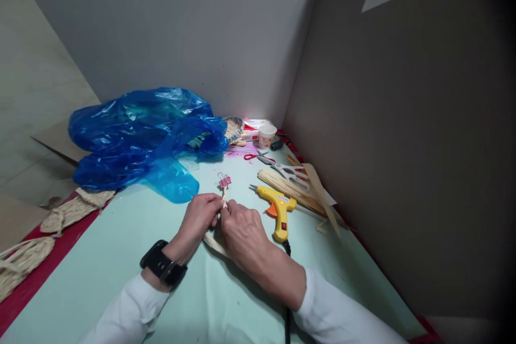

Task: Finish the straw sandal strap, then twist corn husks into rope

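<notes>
Head view, at the bottom edge of the frame: two white sleeves reach inward, with a black watch on the left wrist. Just below centre, the left hand and right hand meet, fingers curled and pinching a narrow pale strip between them. It runs upward from their fingertips to a pink binder clip. A pale tail shows below the hands; whether it joins the strip is hidden. Woven straw pieces lie at the left edge of the frame. Right of the hands lies a yellow glue gun, nozzle toward the left; beyond it are a straw bundle and white-handled scissors. Farther up are red-handled scissors, a dark spool, a paper cup and a small woven basket, with a crumpled blue plastic bag left of the basket.
</notes>
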The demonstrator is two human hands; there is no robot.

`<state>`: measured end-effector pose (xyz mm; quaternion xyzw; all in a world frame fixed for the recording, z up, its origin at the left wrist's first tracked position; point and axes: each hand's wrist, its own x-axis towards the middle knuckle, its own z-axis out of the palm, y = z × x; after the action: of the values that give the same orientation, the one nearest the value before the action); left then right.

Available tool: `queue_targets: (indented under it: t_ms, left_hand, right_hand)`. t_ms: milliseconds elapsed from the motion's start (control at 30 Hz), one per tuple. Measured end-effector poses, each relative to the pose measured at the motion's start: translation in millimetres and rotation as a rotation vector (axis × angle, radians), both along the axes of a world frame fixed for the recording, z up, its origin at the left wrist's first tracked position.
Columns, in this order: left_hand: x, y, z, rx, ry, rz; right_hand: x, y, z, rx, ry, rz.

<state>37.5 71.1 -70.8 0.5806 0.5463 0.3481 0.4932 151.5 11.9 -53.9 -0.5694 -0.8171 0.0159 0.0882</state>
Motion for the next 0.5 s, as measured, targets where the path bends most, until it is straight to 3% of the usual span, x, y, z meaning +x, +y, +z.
queue_targets:
  t_ms: [100, 200, 367, 500]
  left_hand:
    - [-1, -2, 4.0, -0.046, -0.061, -0.028]
    - [-1, -3, 8.8, -0.085, -0.103, -0.048]
    - [-1, -3, 15.7, -0.144, -0.136, -0.069]
    - [-2, -2, 18.4, -0.174, -0.134, -0.100]
  right_hand:
    - [-7, -3, -4.9, 0.004, -0.015, 0.082]
    - [-4, -4, 3.0, -0.007, 0.033, 0.115]
    - [19, 13, 21.5, -0.027, 0.204, -0.110]
    - [25, 30, 16.6, -0.089, 0.308, -0.167]
